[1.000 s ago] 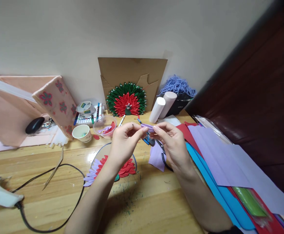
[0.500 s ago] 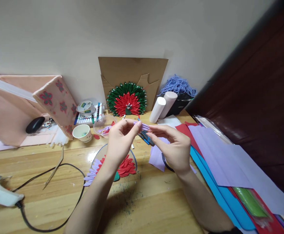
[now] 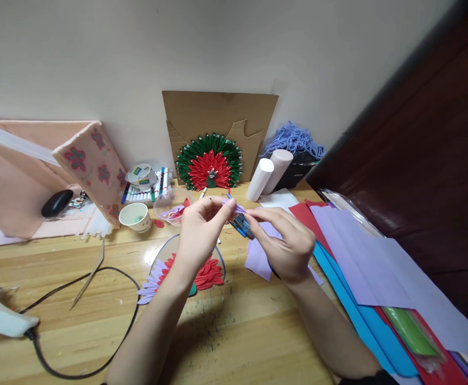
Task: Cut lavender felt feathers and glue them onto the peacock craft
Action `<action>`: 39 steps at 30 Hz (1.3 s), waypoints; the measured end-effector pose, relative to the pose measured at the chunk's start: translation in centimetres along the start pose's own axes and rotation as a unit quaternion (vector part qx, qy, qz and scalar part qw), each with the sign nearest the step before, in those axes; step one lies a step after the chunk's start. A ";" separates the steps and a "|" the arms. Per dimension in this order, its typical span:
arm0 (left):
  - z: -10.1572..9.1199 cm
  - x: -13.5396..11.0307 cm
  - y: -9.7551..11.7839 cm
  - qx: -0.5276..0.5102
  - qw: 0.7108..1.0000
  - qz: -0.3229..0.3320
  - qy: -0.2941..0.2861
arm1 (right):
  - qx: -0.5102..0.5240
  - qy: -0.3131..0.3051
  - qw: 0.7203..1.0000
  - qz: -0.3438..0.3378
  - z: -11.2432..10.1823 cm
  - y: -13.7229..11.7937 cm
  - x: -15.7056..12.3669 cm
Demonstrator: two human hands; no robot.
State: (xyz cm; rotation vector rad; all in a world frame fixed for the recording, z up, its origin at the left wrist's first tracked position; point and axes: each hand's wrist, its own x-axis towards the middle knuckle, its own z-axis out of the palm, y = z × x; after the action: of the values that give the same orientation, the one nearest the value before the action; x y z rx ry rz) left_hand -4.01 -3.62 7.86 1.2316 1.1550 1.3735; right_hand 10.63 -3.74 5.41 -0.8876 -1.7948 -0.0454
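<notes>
Between both hands, above the table, is a small purple felt petal [image 3: 238, 208]. My left hand [image 3: 201, 230] pinches its left end between thumb and fingers. My right hand [image 3: 284, 238] pinches the other end, thumb and forefinger together. Below and partly behind my left forearm lies a round panel [image 3: 165, 247] with a blue rim, bearing purple petals [image 3: 153, 283], red petals [image 3: 209, 272] and a green piece [image 3: 192, 290]. Under my right hand are cut purple felt pieces [image 3: 259, 260] and a dark, blue-edged tool [image 3: 242, 225], partly hidden, whose kind I cannot make out.
At left lie a white glue gun [image 3: 5, 315] with its black cord and a pointed stick [image 3: 91, 275]. Behind stand a paper cup [image 3: 135, 218], a clear bowl [image 3: 163, 200], markers [image 3: 162, 182] and a finished feather-like fan [image 3: 213, 163] against cardboard [image 3: 221, 109]. Coloured felt sheets [image 3: 370, 262] cover the right side.
The purple petal looks narrower and more twisted between my fingers. My right hand has turned slightly, its fingertips closing closer on the petal's end. The left hand has barely moved.
</notes>
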 end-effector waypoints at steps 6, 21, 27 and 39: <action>-0.1 0.1 -0.4 0.016 0.999 0.000 -0.034 | -0.003 -0.008 1.000 -0.012 -0.1 -0.2 0.2; 0.1 -0.2 -0.4 0.034 0.999 0.025 -0.023 | -0.037 -0.005 0.997 -0.066 -0.3 0.4 -0.2; 0.3 -0.3 -0.5 0.020 0.999 0.029 -0.024 | -0.036 -0.003 0.998 -0.055 -0.1 0.2 -0.2; 0.7 -0.3 -0.6 -0.011 0.999 0.008 -0.041 | -0.045 0.043 0.998 -0.022 0.3 0.0 0.0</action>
State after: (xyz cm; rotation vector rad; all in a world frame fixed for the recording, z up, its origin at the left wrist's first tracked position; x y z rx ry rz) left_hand -3.32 -3.77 7.25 1.2716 1.0738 1.3314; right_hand 10.38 -3.59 5.24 -0.8965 -1.7434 -0.1907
